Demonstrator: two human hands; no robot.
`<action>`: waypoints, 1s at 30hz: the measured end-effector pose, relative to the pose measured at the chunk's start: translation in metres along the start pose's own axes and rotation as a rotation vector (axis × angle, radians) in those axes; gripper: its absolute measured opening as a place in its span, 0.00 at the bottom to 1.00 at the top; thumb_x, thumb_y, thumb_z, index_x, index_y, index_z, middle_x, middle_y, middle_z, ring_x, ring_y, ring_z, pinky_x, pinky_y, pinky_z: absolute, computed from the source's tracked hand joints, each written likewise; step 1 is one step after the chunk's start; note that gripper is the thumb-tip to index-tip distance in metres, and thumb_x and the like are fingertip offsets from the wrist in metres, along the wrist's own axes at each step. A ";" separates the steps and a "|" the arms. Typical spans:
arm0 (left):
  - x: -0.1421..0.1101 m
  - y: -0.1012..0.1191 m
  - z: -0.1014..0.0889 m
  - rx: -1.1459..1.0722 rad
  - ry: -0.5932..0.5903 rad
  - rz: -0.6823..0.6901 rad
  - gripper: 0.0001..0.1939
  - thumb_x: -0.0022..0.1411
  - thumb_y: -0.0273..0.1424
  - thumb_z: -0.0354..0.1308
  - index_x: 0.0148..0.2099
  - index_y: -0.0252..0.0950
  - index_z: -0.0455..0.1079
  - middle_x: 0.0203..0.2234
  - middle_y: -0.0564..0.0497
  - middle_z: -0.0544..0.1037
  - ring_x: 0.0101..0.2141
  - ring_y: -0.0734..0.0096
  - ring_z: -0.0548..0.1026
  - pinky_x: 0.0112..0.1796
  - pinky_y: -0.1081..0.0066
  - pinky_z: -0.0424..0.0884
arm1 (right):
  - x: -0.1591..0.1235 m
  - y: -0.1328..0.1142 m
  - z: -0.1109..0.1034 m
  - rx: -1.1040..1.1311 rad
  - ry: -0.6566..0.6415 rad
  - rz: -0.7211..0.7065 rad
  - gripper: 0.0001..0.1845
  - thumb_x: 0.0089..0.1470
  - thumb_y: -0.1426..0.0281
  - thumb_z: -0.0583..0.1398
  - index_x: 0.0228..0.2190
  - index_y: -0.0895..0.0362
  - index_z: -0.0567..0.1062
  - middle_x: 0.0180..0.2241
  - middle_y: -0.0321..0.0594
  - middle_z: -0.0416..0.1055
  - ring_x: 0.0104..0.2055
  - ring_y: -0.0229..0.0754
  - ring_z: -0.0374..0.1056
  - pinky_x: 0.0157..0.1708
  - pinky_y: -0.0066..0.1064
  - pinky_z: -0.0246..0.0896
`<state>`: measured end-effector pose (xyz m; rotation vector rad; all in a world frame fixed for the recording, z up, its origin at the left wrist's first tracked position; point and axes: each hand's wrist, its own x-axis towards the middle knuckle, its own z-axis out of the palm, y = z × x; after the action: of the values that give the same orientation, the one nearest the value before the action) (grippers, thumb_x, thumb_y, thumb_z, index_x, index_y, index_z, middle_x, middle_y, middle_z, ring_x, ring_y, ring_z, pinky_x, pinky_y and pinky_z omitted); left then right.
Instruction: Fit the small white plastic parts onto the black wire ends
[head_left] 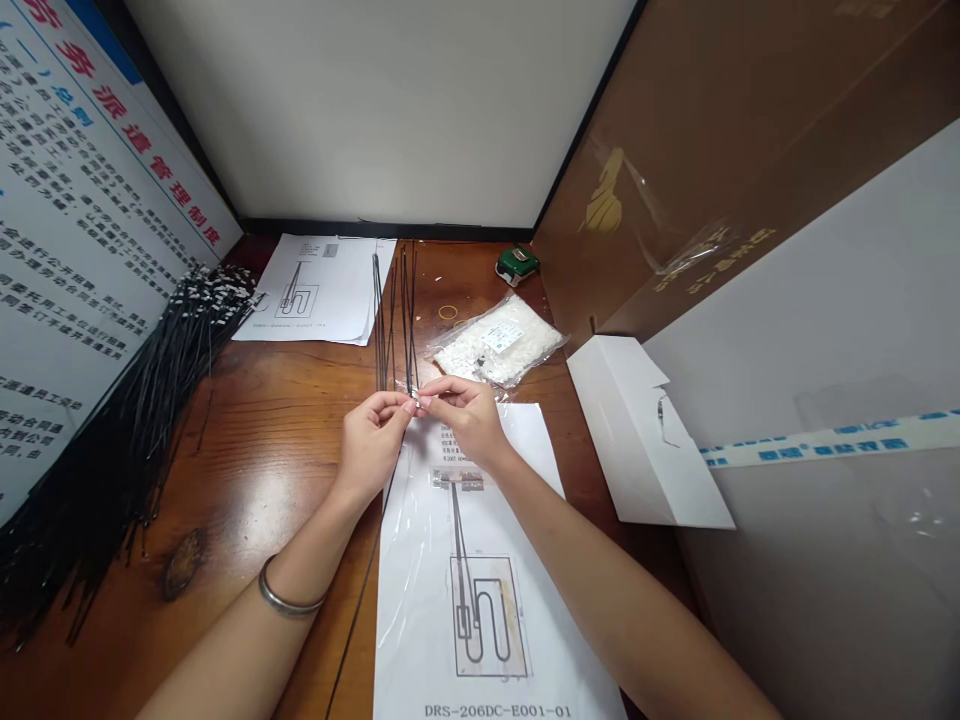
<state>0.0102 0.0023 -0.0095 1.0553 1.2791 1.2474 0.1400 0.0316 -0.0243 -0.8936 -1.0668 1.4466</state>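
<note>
A small pale piece [417,399] sits at the meeting fingertips, just past the top edge of a printed drawing [405,640]. The left hand [371,440] and right hand [471,422] each have a pinching grip on it, thumb against finger. Beyond them, black wires [405,310] lie on the worktop [247,420], with a clear bag of white parts [532,335] to their right and a green tape measure [517,264] behind that.

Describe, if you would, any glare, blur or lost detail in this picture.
Head view: whitish glare on the wooden table, left of the sheet with the drawing; head view: bright streaks on the clear plastic against the brown panel; head view: the small part between the left hand and right hand is too tiny to make out.
</note>
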 end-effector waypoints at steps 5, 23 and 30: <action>0.000 -0.001 0.000 -0.008 -0.015 0.011 0.09 0.52 0.34 0.63 0.31 0.34 0.72 0.21 0.51 0.76 0.30 0.68 0.76 0.31 0.72 0.68 | 0.001 0.000 -0.001 0.032 0.003 0.036 0.03 0.39 0.73 0.66 0.23 0.56 0.79 0.21 0.35 0.75 0.25 0.38 0.72 0.32 0.33 0.68; 0.000 0.001 0.001 -0.007 0.007 0.000 0.09 0.52 0.35 0.63 0.31 0.34 0.71 0.22 0.50 0.77 0.30 0.67 0.76 0.31 0.71 0.69 | 0.000 -0.001 -0.001 -0.007 -0.009 0.027 0.04 0.40 0.70 0.66 0.24 0.55 0.78 0.21 0.36 0.75 0.26 0.40 0.71 0.33 0.35 0.68; -0.001 0.003 0.002 -0.011 0.011 -0.001 0.09 0.52 0.35 0.62 0.31 0.35 0.71 0.22 0.51 0.77 0.30 0.67 0.76 0.32 0.71 0.69 | -0.001 0.000 -0.001 -0.017 0.022 0.021 0.04 0.41 0.70 0.67 0.25 0.56 0.78 0.22 0.36 0.74 0.25 0.38 0.70 0.30 0.33 0.66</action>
<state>0.0119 0.0020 -0.0064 1.0412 1.2804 1.2597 0.1408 0.0311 -0.0248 -0.9333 -1.0578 1.4432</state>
